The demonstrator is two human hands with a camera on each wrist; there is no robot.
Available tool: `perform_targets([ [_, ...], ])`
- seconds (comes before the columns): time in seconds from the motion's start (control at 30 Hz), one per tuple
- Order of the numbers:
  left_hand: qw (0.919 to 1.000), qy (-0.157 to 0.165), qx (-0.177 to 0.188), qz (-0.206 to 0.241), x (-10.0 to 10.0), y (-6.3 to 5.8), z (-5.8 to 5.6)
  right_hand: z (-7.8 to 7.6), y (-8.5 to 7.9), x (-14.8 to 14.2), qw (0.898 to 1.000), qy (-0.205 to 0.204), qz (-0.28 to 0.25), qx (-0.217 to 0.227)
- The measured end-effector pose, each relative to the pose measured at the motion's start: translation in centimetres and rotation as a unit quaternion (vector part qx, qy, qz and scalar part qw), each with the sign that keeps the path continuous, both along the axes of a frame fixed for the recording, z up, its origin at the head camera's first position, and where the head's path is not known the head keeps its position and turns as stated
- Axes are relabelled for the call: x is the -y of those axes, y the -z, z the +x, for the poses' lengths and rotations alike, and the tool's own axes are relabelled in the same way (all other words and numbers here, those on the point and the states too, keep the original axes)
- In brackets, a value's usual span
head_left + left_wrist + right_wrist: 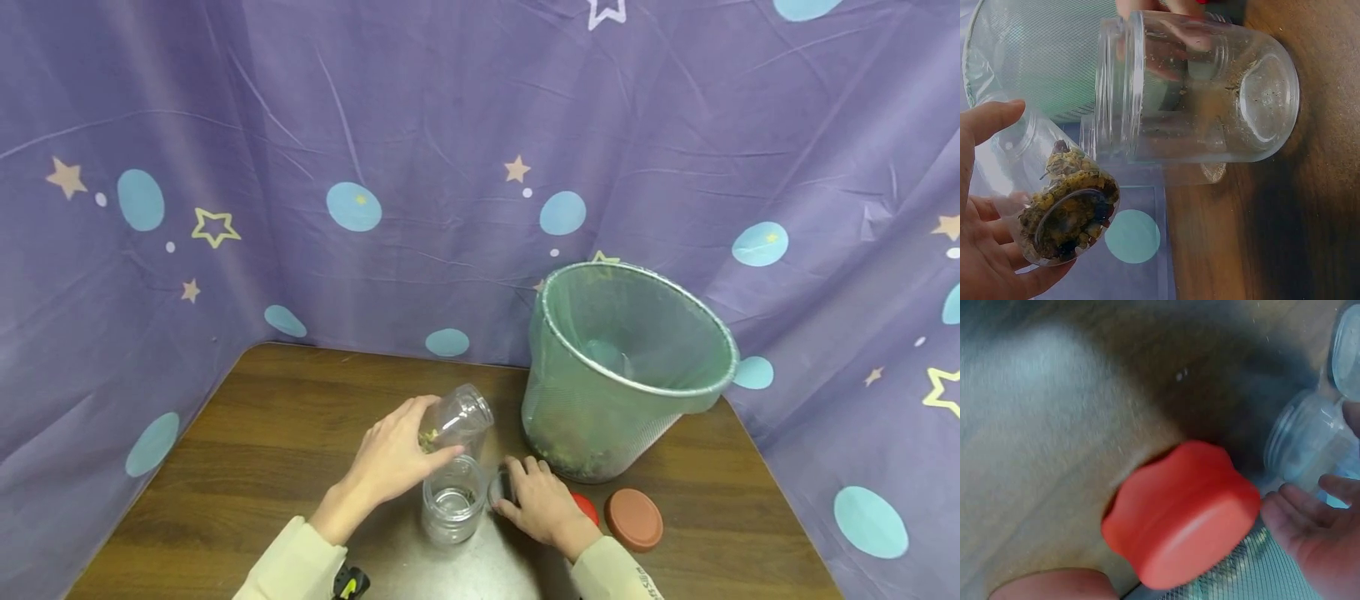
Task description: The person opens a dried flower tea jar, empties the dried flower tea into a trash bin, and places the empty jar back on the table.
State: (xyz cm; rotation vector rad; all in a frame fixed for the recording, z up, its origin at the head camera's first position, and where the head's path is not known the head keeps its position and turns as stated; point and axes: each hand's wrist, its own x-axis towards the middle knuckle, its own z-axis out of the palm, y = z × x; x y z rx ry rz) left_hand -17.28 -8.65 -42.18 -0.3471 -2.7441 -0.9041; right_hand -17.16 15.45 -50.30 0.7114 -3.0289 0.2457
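Observation:
My left hand (397, 454) grips a clear jar (1063, 181), tilted with its mouth toward the right. Dried yellow and brown flower-like pieces (1069, 212) lie at the bottom of it. Close below stands a second clear jar (453, 500), uncapped, with small specks inside. Just right of that jar, my right hand (543, 504) has thumb and fingers around another clear jar (1304, 437); the palm partly hides it. A red scalloped lid (1185, 515) lies beside the right hand's fingers.
A mesh bin (600, 417) with a pale green liner stands behind the right hand, dark and yellowish bits low inside. A brown-red round lid (633, 518) lies on the wooden table (315, 417) at the right. A purple patterned curtain (435, 167) hangs behind.

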Motion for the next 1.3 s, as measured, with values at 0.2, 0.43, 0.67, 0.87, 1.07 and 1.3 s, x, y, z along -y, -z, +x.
perform_targets([
  [0.2, 0.9997, -0.002, 0.005, 0.023, 0.4, 0.1, -0.3, -0.8, -1.5, -0.3, 0.998, 0.011, -0.045, -0.031],
  [0.43, 0.9995, 0.006, 0.009, 0.028, 0.6, -0.2, -0.5, -0.9, -2.6, -0.6, 0.996, 0.018, -0.069, -0.054],
  [0.67, 0.9993, 0.004, 0.017, 0.033, 0.8, -0.3, -0.4, -0.4, -3.5, -0.7, 0.99, 0.023, -0.099, -0.095],
  [0.87, 0.9996, 0.007, 0.013, 0.026, 0.7, -0.6, -0.2, -0.3, -5.1, -1.1, 0.982, 0.023, -0.125, -0.138],
  [1.07, 0.9997, 0.013, 0.004, 0.019, 0.9, -1.2, -0.1, -0.1, -6.9, -1.3, 0.977, 0.014, -0.127, -0.168],
  [1.3, 0.9997, 0.023, -0.003, 0.004, 1.0, -1.6, -0.4, 0.3, -8.7, -1.1, 0.969, -0.006, -0.132, -0.21],
])
